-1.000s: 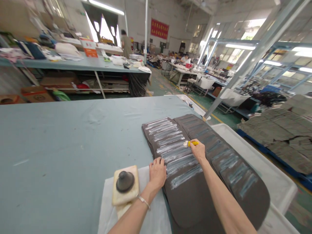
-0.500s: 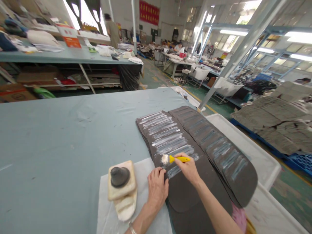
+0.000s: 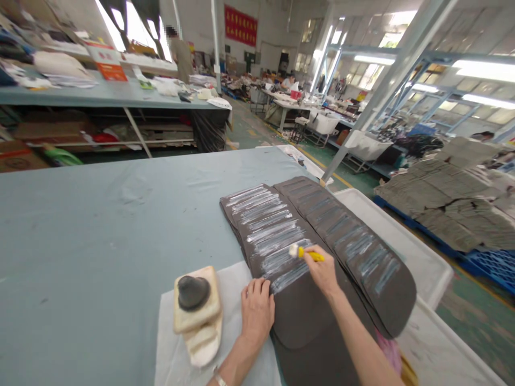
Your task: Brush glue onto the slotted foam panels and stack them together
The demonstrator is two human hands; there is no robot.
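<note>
A stack of dark grey padded panels (image 3: 306,289) lies on the table, streaked with white paste across its ribbed upper part. My right hand (image 3: 322,271) grips a yellow-handled brush (image 3: 308,253), whose white-coated bristles touch the streaked panel. My left hand (image 3: 257,312) rests flat on the near edge of the stack and holds nothing. To its left, a cream-coloured container with a dark knob on top (image 3: 193,298) stands on a white sheet (image 3: 177,343).
The stack lies on a blue-grey covered table (image 3: 100,225). A white plastic bin (image 3: 396,241) stands to the right, with grey stacks on a blue pallet (image 3: 434,203) beyond. A co-worker (image 3: 181,59) stands at a cluttered far bench (image 3: 112,99).
The brush in my right hand has moved up and right across the panel since half a second ago. The view has drifted slightly left, and my left hand stays on the stack.
</note>
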